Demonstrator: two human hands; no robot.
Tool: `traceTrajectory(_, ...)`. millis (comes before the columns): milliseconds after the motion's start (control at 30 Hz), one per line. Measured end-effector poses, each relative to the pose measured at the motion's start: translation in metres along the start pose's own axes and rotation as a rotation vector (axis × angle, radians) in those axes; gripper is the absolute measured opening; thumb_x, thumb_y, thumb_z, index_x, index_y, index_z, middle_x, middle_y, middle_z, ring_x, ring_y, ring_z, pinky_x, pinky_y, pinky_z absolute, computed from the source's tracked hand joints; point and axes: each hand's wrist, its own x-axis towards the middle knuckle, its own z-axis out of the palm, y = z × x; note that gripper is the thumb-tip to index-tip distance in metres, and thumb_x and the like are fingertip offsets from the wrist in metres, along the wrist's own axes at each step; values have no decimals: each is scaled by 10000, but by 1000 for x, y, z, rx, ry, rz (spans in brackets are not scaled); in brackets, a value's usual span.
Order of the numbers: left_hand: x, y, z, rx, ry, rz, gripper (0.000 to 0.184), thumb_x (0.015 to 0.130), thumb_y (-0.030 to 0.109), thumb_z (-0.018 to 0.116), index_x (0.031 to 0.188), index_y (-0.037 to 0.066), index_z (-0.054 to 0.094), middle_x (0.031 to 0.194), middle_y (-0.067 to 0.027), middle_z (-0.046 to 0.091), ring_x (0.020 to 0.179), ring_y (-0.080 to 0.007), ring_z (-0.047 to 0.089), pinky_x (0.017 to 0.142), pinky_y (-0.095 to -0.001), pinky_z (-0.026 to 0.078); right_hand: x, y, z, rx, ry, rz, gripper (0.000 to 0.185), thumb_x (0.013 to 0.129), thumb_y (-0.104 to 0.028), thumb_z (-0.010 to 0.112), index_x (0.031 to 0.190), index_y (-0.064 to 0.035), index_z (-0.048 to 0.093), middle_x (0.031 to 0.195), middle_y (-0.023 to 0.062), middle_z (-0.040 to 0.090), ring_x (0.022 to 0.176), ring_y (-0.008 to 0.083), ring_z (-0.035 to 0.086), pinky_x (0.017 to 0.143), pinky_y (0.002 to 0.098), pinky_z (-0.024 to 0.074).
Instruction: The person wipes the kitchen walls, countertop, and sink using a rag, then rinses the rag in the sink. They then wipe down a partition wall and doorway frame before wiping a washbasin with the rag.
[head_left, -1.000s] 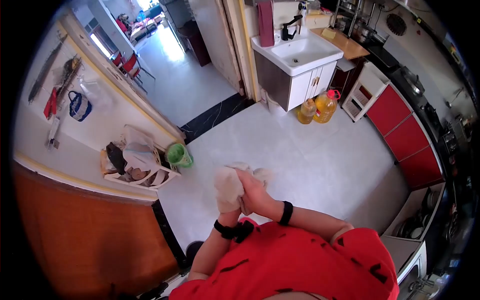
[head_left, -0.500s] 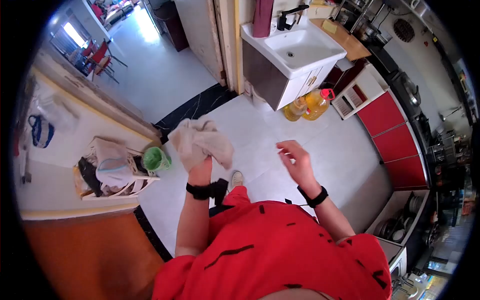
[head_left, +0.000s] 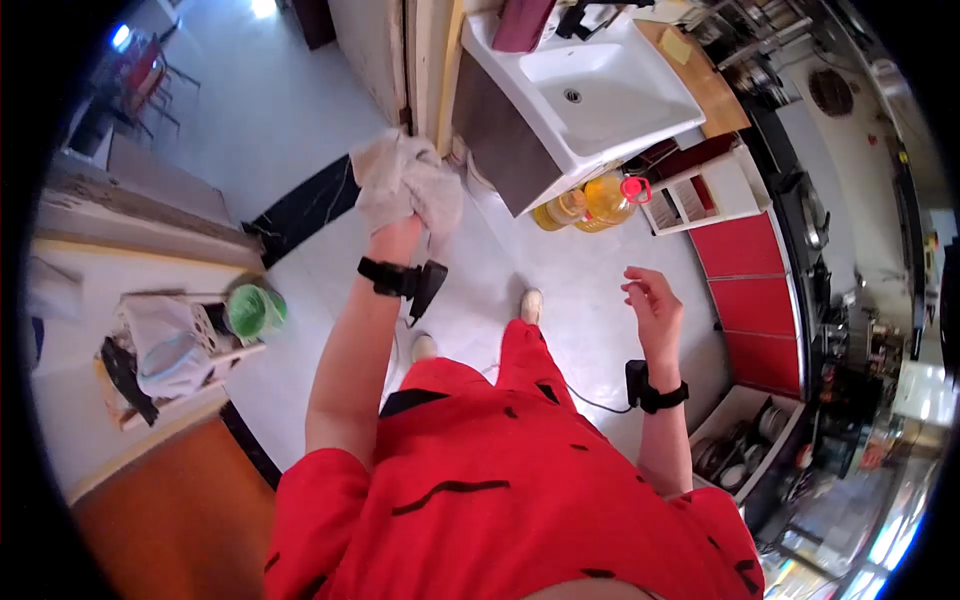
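My left hand [head_left: 397,238] is closed around a pale beige cloth [head_left: 408,185], held up in front of the doorway, left of the sink cabinet. The cloth is bunched and hangs over the hand, so most of the fingers are hidden. Loosely bent and slightly apart, the fingers of my right hand [head_left: 657,312] hold nothing. This hand hangs over the floor near the red cabinets [head_left: 747,295]. Each wrist wears a black strap.
A white sink [head_left: 625,95] tops the cabinet ahead. Oil jugs [head_left: 605,203] stand on the floor beside it. At left are a green bin [head_left: 254,309] and a loaded rack [head_left: 222,370]. An open drawer [head_left: 745,440] with dishes juts out at right.
The view has shifted as I step forward, and both feet now show. My left hand has moved the cloth forward, closer to the sink cabinet. My right hand has moved rightward, its fingers more bent.
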Motion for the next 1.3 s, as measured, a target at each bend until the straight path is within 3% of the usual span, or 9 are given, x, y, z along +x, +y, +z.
traceTrajectory(67, 32, -30, -17, 839, -152, 28, 252, 963, 217, 419, 738, 104, 401, 708, -8, 387, 649, -135, 374, 572, -280, 345, 44, 14, -10, -1, -40, -15, 192, 870, 21, 558, 1052, 0, 614, 978, 57, 629, 846, 125, 614, 718, 241, 497)
traceTrajectory(200, 30, -57, 42, 43, 279, 10, 214, 926, 224, 544, 790, 70, 485, 737, -16, 468, 692, -120, 457, 597, -272, 399, 127, 40, -25, -95, -142, -136, 173, 883, -20, 571, 1048, -8, 620, 995, 67, 646, 869, 129, 618, 700, 251, 508)
traceTrajectory(333, 53, -107, 19, 710, 357, 55, 118, 863, 176, 610, 888, 74, 554, 856, -38, 593, 809, -144, 577, 698, -288, 478, 213, 74, -25, -141, -296, -184, 169, 885, -45, 578, 1046, -17, 625, 1020, 78, 652, 895, 142, 622, 722, 268, 515)
traceTrajectory(400, 45, -129, 39, 119, 559, 81, 96, 857, 155, 598, 891, 71, 565, 847, -32, 610, 785, -145, 582, 681, -291, 479, 248, 81, -18, -243, -358, -297, 178, 884, -40, 575, 1053, -20, 627, 1005, 78, 650, 886, 155, 623, 745, 271, 511)
traceTrajectory(567, 22, -201, 24, 476, 625, 360, 289, 854, 291, 597, 1071, 104, 557, 991, -56, 573, 909, -211, 559, 758, -333, 470, 298, 86, 23, -209, -407, -199, 244, 889, -33, 559, 1131, -25, 595, 1108, 69, 617, 945, 150, 602, 775, 272, 494)
traceTrajectory(733, 7, -314, 44, 264, 519, 9, 412, 917, 294, 510, 1292, 131, 462, 1250, -79, 495, 1205, -191, 448, 1022, -310, 367, 307, 104, 56, -350, -351, -307, 279, 899, -57, 552, 1175, -26, 568, 1189, 93, 590, 1050, 179, 570, 814, 291, 484)
traceTrajectory(900, 34, -400, 91, -851, 522, -36, 456, 948, 187, 472, 1378, 95, 349, 1347, -88, 436, 1244, -177, 431, 1054, -288, 345, 313, 123, 67, -436, -489, -409, 294, 892, -35, 511, 1180, -7, 566, 1199, 145, 569, 1087, 257, 550, 850, 330, 475)
traceTrajectory(1033, 38, -462, 56, -265, 646, -149, 445, 950, 188, 467, 1377, 112, 367, 1303, -49, 482, 1178, -182, 485, 1011, -296, 391, 308, 127, 80, -524, -449, -451, 271, 904, -31, 457, 1137, 40, 579, 1172, 180, 568, 1081, 292, 550, 913, 370, 442)
traceTrajectory(1300, 40, -561, -58, -507, 677, 145, 439, 917, 287, 520, 1310, 100, 463, 1312, -75, 505, 1220, -208, 469, 1013, -282, 373, 314, 128, 72, -577, -566, -494, 300, 932, -76, 378, 1117, 76, 558, 1151, 170, 546, 1030, 269, 546, 891, 348, 426)
